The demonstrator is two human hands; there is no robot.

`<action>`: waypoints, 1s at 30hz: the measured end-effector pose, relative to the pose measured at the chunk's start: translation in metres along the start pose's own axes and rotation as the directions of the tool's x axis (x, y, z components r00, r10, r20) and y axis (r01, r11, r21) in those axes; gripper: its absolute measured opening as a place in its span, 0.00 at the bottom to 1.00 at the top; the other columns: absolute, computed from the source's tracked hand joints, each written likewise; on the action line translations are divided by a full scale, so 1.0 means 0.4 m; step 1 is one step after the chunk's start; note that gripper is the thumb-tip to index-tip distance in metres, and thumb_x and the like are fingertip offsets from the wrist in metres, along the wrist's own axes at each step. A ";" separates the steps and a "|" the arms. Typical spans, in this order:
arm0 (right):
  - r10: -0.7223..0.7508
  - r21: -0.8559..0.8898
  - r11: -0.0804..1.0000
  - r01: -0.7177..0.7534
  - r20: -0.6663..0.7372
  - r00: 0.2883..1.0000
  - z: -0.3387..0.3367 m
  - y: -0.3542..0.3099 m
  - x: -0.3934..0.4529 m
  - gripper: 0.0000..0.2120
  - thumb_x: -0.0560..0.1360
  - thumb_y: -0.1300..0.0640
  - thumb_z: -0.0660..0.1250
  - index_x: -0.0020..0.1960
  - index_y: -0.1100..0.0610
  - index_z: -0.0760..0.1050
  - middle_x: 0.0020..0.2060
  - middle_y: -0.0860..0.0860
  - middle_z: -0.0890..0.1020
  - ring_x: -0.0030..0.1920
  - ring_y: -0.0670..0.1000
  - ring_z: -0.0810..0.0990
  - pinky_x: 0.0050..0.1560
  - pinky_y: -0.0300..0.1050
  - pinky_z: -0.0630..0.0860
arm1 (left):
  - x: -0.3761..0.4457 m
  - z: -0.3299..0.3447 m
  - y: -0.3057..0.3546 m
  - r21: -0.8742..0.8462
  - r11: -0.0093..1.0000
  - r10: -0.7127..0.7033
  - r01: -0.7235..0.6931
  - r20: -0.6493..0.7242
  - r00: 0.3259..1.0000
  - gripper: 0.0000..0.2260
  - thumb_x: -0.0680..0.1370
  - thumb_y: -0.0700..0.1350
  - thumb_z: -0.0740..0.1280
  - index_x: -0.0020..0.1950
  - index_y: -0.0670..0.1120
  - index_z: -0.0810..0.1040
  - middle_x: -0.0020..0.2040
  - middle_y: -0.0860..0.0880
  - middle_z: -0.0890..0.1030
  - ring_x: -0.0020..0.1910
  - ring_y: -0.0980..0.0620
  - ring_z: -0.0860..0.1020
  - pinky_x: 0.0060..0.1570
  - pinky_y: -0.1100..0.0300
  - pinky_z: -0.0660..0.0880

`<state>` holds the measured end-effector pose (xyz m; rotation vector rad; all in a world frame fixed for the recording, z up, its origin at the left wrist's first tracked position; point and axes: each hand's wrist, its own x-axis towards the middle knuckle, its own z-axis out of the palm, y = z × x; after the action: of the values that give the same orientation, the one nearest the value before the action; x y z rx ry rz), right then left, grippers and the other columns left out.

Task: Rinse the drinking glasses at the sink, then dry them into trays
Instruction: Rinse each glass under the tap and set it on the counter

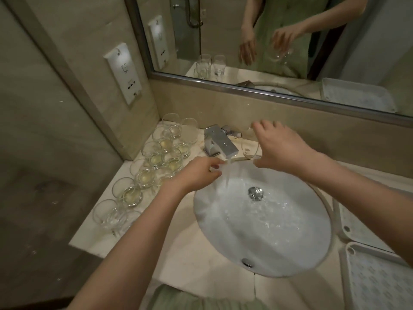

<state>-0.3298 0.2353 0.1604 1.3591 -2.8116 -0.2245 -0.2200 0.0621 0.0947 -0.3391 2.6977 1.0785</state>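
Glass tumblers (156, 157) crowd the pale stone surface (143, 249) at far left, set in two rough rows running from the corner toward us; several carry a little yellowish liquid at the bottom. Just to their right, our left hand (196, 173) reaches over the rim of the white oval sink (312, 247), fingertips curled loosely at the edge of the running stream; whether they pinch anything we cannot tell. Water falls from the chrome tap (220, 142) behind the basin and spreads across it, around the metal drain (255, 193). Right of the tap, our right hand (283, 146) holds one clear glass (249, 148) above the back edge of the sink, the grip spread wide, fingers over its top side and thumb below. At far right, two white perforated trays (380, 280) sit on the surface beside the basin, one behind the other. Above, the wall mirror (268, 41) reflects both hands, the held glass and a green garment.
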 end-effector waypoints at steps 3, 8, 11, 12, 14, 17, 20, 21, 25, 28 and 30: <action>0.013 0.530 0.848 -0.011 0.001 1.000 -0.041 -0.062 0.007 0.42 0.64 0.47 0.78 0.69 0.60 0.62 0.63 0.57 0.72 0.62 0.57 0.72 0.61 0.49 0.70 | -0.047 -0.042 -0.047 0.018 0.999 -0.038 0.039 -0.061 0.997 0.18 0.80 0.45 0.64 0.70 0.50 0.72 0.63 0.49 0.78 0.50 0.53 0.77 0.52 0.62 0.70; -0.136 0.768 0.637 0.067 0.027 0.990 0.029 -0.248 0.039 0.42 0.61 0.53 0.81 0.69 0.57 0.63 0.60 0.53 0.73 0.56 0.49 0.74 0.57 0.42 0.72 | -0.145 -0.099 -0.175 0.053 0.975 -0.200 0.215 -0.201 0.959 0.20 0.79 0.45 0.66 0.71 0.50 0.72 0.64 0.48 0.78 0.59 0.48 0.77 0.60 0.55 0.72; -0.257 0.797 0.589 0.132 0.031 0.966 0.096 -0.361 0.073 0.40 0.63 0.56 0.80 0.69 0.59 0.63 0.61 0.54 0.72 0.56 0.47 0.72 0.52 0.34 0.68 | -0.199 -0.123 -0.253 0.065 0.933 -0.325 0.355 -0.274 0.905 0.21 0.77 0.46 0.67 0.71 0.51 0.71 0.65 0.49 0.77 0.62 0.47 0.75 0.62 0.50 0.72; -0.292 0.803 0.575 0.157 0.023 0.956 0.116 -0.395 0.084 0.40 0.63 0.56 0.80 0.68 0.59 0.63 0.61 0.54 0.72 0.57 0.48 0.72 0.53 0.34 0.67 | -0.213 -0.130 -0.277 0.069 0.919 -0.355 0.389 -0.292 0.888 0.22 0.77 0.46 0.68 0.71 0.51 0.71 0.66 0.48 0.76 0.63 0.47 0.74 0.63 0.51 0.71; -0.345 0.764 0.604 0.225 -0.004 0.939 0.155 -0.450 0.107 0.38 0.63 0.53 0.79 0.67 0.59 0.65 0.61 0.54 0.73 0.59 0.50 0.72 0.56 0.37 0.66 | -0.235 -0.141 -0.318 0.095 0.889 -0.400 0.448 -0.316 0.860 0.25 0.77 0.46 0.68 0.73 0.49 0.68 0.69 0.46 0.74 0.67 0.46 0.71 0.64 0.55 0.69; -0.403 0.636 0.709 0.306 0.009 0.915 0.203 -0.505 0.141 0.38 0.63 0.46 0.78 0.66 0.58 0.65 0.61 0.53 0.74 0.62 0.54 0.69 0.61 0.45 0.64 | -0.246 -0.144 -0.381 0.147 0.842 -0.461 0.519 -0.301 0.835 0.31 0.75 0.49 0.70 0.76 0.45 0.63 0.71 0.42 0.69 0.70 0.43 0.67 0.66 0.54 0.66; -0.462 0.645 0.698 0.311 0.074 0.884 0.237 -0.540 0.169 0.39 0.64 0.48 0.78 0.68 0.60 0.64 0.63 0.54 0.70 0.63 0.54 0.66 0.62 0.46 0.67 | -0.239 -0.141 -0.431 0.138 0.810 -0.529 0.570 -0.250 0.811 0.36 0.75 0.51 0.71 0.77 0.43 0.58 0.74 0.40 0.63 0.72 0.41 0.63 0.68 0.51 0.65; -0.484 0.633 0.701 0.330 0.081 0.871 0.246 -0.549 0.178 0.40 0.64 0.48 0.78 0.68 0.60 0.64 0.63 0.54 0.69 0.63 0.55 0.67 0.62 0.47 0.68 | -0.234 -0.140 -0.443 0.129 0.806 -0.541 0.578 -0.236 0.807 0.37 0.75 0.51 0.71 0.77 0.43 0.57 0.74 0.40 0.61 0.72 0.41 0.62 0.69 0.51 0.64; -0.542 0.588 0.702 0.402 0.076 0.837 0.279 -0.573 0.213 0.41 0.63 0.49 0.78 0.69 0.60 0.64 0.62 0.54 0.67 0.61 0.56 0.68 0.62 0.48 0.68 | -0.206 -0.129 -0.484 0.122 0.806 -0.557 0.580 -0.177 0.811 0.41 0.74 0.52 0.72 0.78 0.43 0.52 0.75 0.41 0.59 0.73 0.41 0.62 0.67 0.51 0.65; -0.563 0.482 0.732 0.482 0.029 0.826 0.296 -0.582 0.232 0.41 0.64 0.47 0.77 0.71 0.59 0.65 0.63 0.53 0.70 0.64 0.55 0.66 0.66 0.46 0.61 | -0.188 -0.119 -0.509 0.133 0.806 -0.561 0.577 -0.142 0.816 0.47 0.71 0.54 0.73 0.79 0.43 0.47 0.75 0.41 0.59 0.72 0.41 0.63 0.67 0.50 0.67; -0.557 0.419 0.751 0.510 -0.011 0.830 0.306 -0.584 0.239 0.41 0.62 0.45 0.77 0.69 0.59 0.68 0.62 0.54 0.73 0.65 0.58 0.67 0.70 0.51 0.56 | -0.179 -0.111 -0.516 0.128 0.811 -0.556 0.571 -0.139 0.820 0.47 0.71 0.53 0.74 0.79 0.43 0.46 0.75 0.41 0.59 0.71 0.41 0.65 0.65 0.49 0.68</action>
<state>-0.2163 0.0325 0.0031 2.3060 -2.5544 0.3238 -0.0969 -0.1051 0.0129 -1.1036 2.4690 0.6663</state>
